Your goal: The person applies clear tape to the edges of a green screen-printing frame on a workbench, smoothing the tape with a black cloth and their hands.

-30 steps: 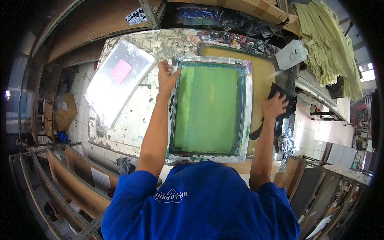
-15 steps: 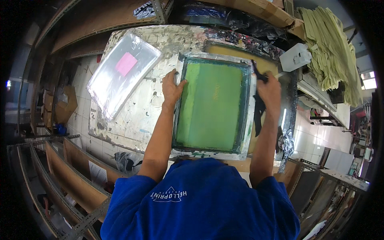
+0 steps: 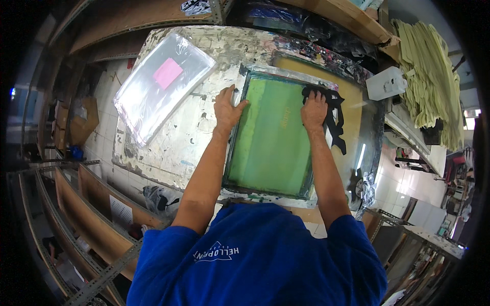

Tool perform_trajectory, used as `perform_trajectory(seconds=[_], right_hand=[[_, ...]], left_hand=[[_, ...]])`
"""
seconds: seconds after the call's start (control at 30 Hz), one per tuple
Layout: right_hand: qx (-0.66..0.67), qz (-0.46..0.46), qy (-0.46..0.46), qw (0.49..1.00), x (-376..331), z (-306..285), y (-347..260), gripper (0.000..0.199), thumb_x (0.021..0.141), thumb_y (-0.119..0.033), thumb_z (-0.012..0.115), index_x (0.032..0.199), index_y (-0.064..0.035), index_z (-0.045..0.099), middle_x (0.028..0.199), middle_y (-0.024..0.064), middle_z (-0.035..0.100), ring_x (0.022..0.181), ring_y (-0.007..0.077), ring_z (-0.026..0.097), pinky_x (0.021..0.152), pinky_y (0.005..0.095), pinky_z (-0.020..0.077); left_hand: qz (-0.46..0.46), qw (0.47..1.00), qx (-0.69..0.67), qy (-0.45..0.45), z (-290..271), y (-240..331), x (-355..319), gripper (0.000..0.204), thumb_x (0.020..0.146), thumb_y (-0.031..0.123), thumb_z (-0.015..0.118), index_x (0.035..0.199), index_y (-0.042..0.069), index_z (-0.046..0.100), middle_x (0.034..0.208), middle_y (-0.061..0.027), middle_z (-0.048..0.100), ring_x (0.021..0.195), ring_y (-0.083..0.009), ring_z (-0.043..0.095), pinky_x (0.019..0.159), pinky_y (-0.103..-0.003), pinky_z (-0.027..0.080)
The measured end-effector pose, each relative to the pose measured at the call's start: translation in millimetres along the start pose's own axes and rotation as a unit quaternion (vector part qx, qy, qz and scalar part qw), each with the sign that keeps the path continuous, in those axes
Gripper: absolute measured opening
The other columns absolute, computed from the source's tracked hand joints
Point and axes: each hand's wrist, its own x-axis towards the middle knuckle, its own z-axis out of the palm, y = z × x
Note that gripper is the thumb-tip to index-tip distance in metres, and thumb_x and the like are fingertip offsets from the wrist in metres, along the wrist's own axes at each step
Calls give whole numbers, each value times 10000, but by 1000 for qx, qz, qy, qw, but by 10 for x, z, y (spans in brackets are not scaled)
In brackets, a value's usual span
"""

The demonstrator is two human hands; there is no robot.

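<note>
We are pressing a black rag (image 3: 332,115) onto the green screen frame (image 3: 273,137) lying flat on the worktop (image 3: 178,137), right hand (image 3: 314,109) closed on it, left hand (image 3: 227,107) open-gripped on the frame's edge, risking smeared ink.

A worn, paint-spattered surface (image 3: 168,148) stood in the middle of the room, its white coating chipped and stained. Below it to the left the floor (image 3: 104,132) was laid with pale square tiles. Slanted wooden shelves (image 3: 87,209) on metal angle frames ran along the lower left, and more wooden shelving (image 3: 127,25) crossed the top. A stack of yellowish cloth (image 3: 426,76) lay at the upper right. Bright daylight came in at the far right edge (image 3: 472,113), glinting on the tiles there.
</note>
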Motion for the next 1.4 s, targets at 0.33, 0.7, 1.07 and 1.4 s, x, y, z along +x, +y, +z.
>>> perform_trajectory(seconds=[0.33,0.7,1.07,1.4], right_hand=[[60,-89,-35,994,192,180,-1432,270,751,-97,593,978,30,664,1063,147,560,1022,337,524,815,457,434],[156,-169,-106,968,261,99,-1580,510,750,-160,672,1237,-16,626,1257,147,561,1235,339,487,999,461,423],[-78,-50,-41,995,83,-83,62,352,848,-176,550,1115,28,653,1151,191,579,1100,349,550,877,427,464],[-170,2,-102,980,287,147,-53,306,818,-161,579,977,76,688,1047,212,575,963,359,564,785,424,504]], left_hand=[[-8,999,32,-33,3,24,10,789,709,266,827,1405,75,508,1312,-120,602,1180,-346,539,982,-451,450],[-17,999,-1,-41,-57,71,3,763,722,196,807,1410,61,509,1329,-142,600,1200,-342,539,1026,-434,436],[-14,999,-10,-30,-69,65,18,739,716,222,824,1377,44,547,1287,-185,624,1165,-347,585,1008,-408,465],[-17,999,8,-35,2,5,5,747,721,258,804,1398,96,532,1314,-110,618,1178,-328,552,991,-444,453]])
